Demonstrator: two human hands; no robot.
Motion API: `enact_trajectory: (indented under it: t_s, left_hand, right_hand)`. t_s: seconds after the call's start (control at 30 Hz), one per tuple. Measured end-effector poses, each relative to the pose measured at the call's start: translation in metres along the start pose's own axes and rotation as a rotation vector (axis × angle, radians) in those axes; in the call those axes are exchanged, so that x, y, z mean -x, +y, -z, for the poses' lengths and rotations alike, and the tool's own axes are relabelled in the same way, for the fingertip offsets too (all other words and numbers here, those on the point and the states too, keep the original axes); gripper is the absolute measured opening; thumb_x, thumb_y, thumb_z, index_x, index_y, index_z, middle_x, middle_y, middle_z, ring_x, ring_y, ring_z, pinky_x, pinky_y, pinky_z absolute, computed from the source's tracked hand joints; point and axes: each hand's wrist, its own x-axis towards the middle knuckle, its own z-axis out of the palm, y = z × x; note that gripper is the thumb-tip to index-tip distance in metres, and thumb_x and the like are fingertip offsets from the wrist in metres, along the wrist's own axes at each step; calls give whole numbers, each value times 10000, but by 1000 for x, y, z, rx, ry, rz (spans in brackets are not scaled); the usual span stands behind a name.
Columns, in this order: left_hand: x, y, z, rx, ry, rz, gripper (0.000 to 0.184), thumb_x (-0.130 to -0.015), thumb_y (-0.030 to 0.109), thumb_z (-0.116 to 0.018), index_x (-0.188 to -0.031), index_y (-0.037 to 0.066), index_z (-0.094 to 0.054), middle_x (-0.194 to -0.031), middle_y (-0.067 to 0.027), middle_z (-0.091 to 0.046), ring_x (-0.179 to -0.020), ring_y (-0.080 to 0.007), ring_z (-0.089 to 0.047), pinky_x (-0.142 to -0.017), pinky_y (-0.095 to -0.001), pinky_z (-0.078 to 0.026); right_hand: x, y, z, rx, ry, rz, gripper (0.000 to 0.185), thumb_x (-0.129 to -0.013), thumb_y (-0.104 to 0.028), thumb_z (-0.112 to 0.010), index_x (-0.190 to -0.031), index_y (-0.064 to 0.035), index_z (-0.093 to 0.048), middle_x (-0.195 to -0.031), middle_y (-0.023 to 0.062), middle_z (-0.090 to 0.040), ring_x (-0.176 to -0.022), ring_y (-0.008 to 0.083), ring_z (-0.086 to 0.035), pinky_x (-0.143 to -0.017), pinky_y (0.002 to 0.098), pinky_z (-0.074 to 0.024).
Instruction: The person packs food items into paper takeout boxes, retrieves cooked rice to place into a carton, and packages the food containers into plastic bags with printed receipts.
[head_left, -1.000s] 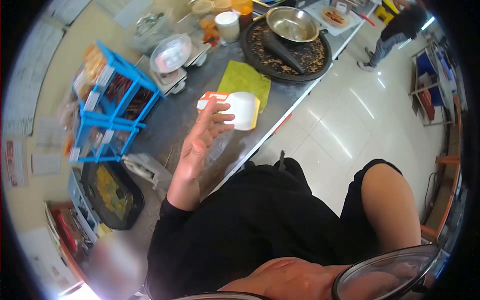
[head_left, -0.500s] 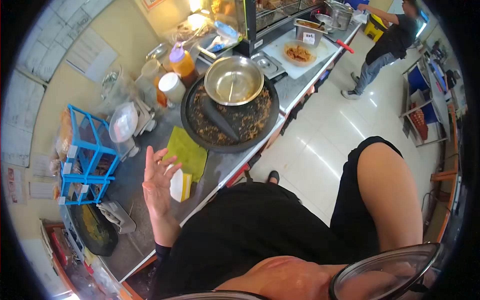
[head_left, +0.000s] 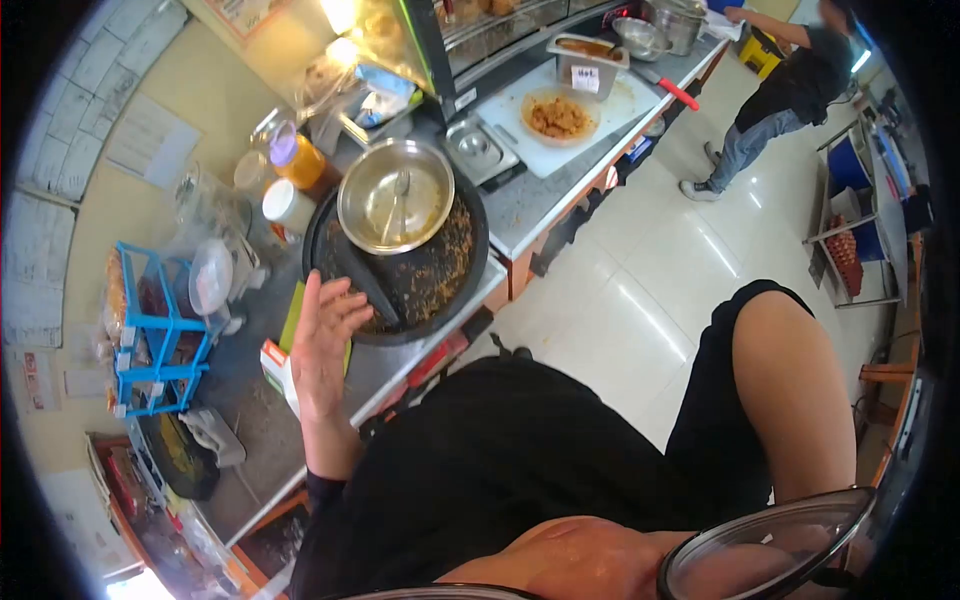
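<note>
White carton (head_left: pixel 277 366), just one, sits by the left hand (head_left: pixel 320 355), fingers spread, near one pan (head_left: pixel 435 280) bearing one bowl (head_left: pixel 368 205).

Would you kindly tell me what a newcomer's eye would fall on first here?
Probably the large dark pan on the counter, strewn with brown crumbs, with a shiny metal bowl over its far part. Next comes the open left hand, partly hiding a white-and-orange carton. The bright blue rack stands farther left in the view.
</note>
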Motion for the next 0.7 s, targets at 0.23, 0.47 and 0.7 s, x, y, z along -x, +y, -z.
enact_trajectory:
  t_s: [0.23,0.47,0.7]
  left_hand:
    - [-7,-6,-40,-277,-470,61,460,-962,303,-491,-1311,4,-487,-1150,-150,-561,-1066,-260,-553,-927,-349,-427]
    - [36,-23,-20,-355,-456,229,437,-954,237,-513,-1329,17,-474,-1171,-134,-587,-1077,-255,-557,-931,-346,-410]
    - [69,-19,23,-312,-247,300,548,-924,370,-556,-1354,41,-467,-1167,-136,-581,-1105,-243,-538,-977,-357,-387]
  right_hand:
    - [17,25,-21,-259,-73,-144,530,-907,-464,-399,-1370,-210,-439,-1493,44,-306,-1399,360,-130,-1076,572,-61]
    - [43,13,-25,-817,-123,-184,505,-929,-417,-381,-1369,-174,-430,-1446,84,-352,-1352,332,-218,-1068,564,-155]
    - [128,24,-58,-483,462,-425,408,-920,-574,-427,-1011,-241,-643,-1035,-33,-617,-1036,217,-564,-887,486,-425]
